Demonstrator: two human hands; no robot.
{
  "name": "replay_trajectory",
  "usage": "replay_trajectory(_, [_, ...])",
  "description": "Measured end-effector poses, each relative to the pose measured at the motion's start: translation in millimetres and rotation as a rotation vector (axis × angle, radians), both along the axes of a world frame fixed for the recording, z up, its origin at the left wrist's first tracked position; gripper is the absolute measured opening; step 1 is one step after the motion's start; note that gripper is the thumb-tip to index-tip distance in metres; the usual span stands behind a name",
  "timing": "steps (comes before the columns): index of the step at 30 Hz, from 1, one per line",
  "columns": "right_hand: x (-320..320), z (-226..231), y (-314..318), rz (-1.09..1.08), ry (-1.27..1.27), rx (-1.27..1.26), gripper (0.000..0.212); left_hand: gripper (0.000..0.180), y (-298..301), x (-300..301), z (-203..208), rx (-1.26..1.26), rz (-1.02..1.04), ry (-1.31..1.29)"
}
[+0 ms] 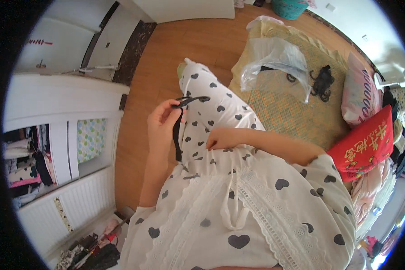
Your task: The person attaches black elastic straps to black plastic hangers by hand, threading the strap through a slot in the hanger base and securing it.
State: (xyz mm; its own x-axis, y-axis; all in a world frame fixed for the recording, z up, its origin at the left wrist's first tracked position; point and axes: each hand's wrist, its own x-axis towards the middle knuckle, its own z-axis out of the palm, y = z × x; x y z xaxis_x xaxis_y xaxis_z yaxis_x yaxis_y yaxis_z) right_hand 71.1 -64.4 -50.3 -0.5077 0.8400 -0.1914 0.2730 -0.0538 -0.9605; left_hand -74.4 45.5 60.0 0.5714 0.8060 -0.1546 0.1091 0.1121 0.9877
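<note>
My left hand (163, 118) is raised beside my legs, with thumb and fingers pinched on a black hook-ended strap (197, 100). Its curved, glossy upper part points to the right, and a flat black band (177, 141) hangs down below the fingers. My right hand (221, 138) rests on my lap against the heart-patterned white cloth (220, 108). Its fingers are curled in, and whatever they may grip is hidden. On the woven mat to the right lie a pile of similar black pieces (322, 83) and a clear plastic bag (276, 56), with a black ring-like piece (291, 78) by the bag.
The yellowish mat (274, 108) covers the bed. A red cushion (364, 144) and a pink-white pillow (357, 92) stand at its right side. White cabinets (63, 99) with shelved clothes are on the left. A teal basket (289, 8) sits on the wooden floor at the back.
</note>
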Motion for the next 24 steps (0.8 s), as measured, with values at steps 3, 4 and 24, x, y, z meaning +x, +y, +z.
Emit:
replay_trajectory(3, [-8, 14, 25, 0.291, -0.14, 0.056, 0.024, 0.015, 0, 6, 5, 0.04, 0.019, 0.056])
replay_trajectory(4, [-13, 19, 30, 0.426, -0.152, 0.127, 0.025, 0.015, 1, 6, 3, 0.01, 0.024, 0.023])
replay_trajectory(24, [-42, 5, 32, 0.211, -0.442, 0.677, 0.013, 0.015, 21, 33, 19, 0.01, -0.002, 0.033])
